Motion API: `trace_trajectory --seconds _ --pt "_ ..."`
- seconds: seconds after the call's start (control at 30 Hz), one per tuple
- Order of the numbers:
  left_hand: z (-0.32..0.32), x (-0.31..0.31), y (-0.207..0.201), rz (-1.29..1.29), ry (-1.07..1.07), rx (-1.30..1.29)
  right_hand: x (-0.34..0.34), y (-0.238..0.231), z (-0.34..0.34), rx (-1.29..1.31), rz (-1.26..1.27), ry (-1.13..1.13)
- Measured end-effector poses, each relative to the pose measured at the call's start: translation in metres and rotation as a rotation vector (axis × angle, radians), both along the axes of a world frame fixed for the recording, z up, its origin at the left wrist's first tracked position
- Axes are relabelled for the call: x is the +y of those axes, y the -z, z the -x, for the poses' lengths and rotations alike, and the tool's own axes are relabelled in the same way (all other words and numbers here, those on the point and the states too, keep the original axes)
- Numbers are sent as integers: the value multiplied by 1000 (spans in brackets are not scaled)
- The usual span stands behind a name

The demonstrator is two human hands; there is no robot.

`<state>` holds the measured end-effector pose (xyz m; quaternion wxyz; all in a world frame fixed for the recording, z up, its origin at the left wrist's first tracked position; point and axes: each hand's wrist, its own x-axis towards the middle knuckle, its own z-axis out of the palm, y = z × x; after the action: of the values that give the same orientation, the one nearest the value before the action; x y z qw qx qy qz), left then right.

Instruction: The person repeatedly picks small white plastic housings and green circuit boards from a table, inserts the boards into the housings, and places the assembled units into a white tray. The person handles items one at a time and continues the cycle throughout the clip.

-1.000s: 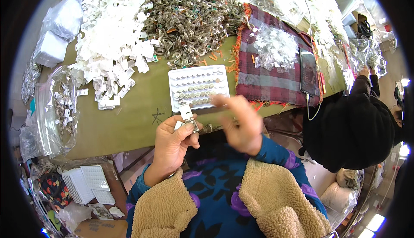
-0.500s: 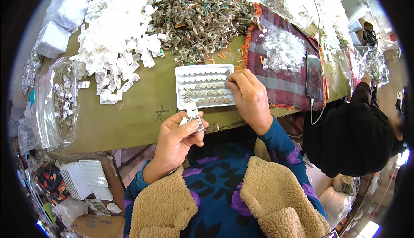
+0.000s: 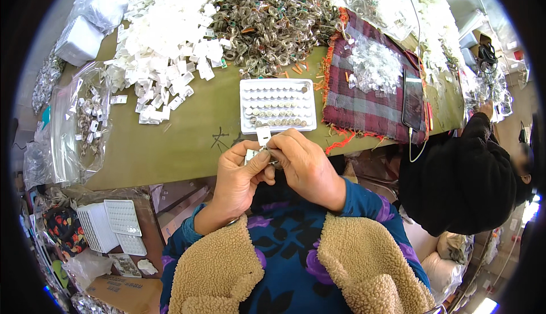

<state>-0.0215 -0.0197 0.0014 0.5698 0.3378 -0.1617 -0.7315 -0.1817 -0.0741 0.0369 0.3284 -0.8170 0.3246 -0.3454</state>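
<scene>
Two hands meet just over the near edge of the olive-green surface (image 3: pixel 170 143), fingertips pressed together around a small white card (image 3: pixel 263 136) and a tiny metal piece that is too small to make out. The left hand (image 3: pixel 239 177) pinches the card from below with thumb and forefinger closed on it; the right hand (image 3: pixel 304 163) is curled over from the right, its fingertips gripping the same little bundle. The card stands upright between them, poking above the fingers.

Just beyond the hands, touching neither, lies a white tray (image 3: pixel 277 105) with rows of small round pieces filling its lower half. Farther back sit a heap of white cards (image 3: pixel 165 35) and a pile of greyish metal clips (image 3: pixel 273 18). To the right lies a plaid cloth (image 3: pixel 364 104) carrying clear plastic bits. A person in black (image 3: pixel 460 172) sits on the right.
</scene>
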Motion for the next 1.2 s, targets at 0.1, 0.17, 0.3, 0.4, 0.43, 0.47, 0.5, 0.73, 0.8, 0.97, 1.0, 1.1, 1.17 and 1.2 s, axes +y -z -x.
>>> trace_trajectory --seconds 0.1,0.17,0.3,0.4,0.43,0.47,0.5,0.73,0.8,0.97,1.0,1.1,1.17,1.2 --pt "1 8 0 6 -1 36 -5 -5 6 21 -125 -102" --pt "2 13 1 38 -23 52 -5 -4 7 2 -119 -153" --pt "-3 18 -4 61 -94 10 17 7 -3 -127 150 -116" --pt "-3 21 -10 37 -104 -16 25 9 -5 -170 115 -99" --pt "-4 21 -13 44 -109 -26 25 7 -4 -188 95 -93" --pt "-5 21 -16 50 -109 -29 26 4 0 -256 -66 -98" --pt "-7 21 -19 60 -81 -64 24 1 2 -394 -199 -108" --pt "-9 20 -19 32 90 -190 17 -1 -9 -352 -922 32" --pt "-14 20 -14 2 166 -127 13 1 -11 -280 -610 57" --pt "-16 21 -2 -36 169 317 5 -3 1 -215 -204 -179" --pt "-17 20 -1 -19 184 344 6 -3 3 -215 -146 -213" --pt "-13 16 3 -67 177 345 8 1 4 -153 250 -137" --pt "-10 14 3 -50 170 325 5 8 4 -196 471 -83" --pt "-9 14 2 -39 170 288 4 12 4 -230 542 -61"
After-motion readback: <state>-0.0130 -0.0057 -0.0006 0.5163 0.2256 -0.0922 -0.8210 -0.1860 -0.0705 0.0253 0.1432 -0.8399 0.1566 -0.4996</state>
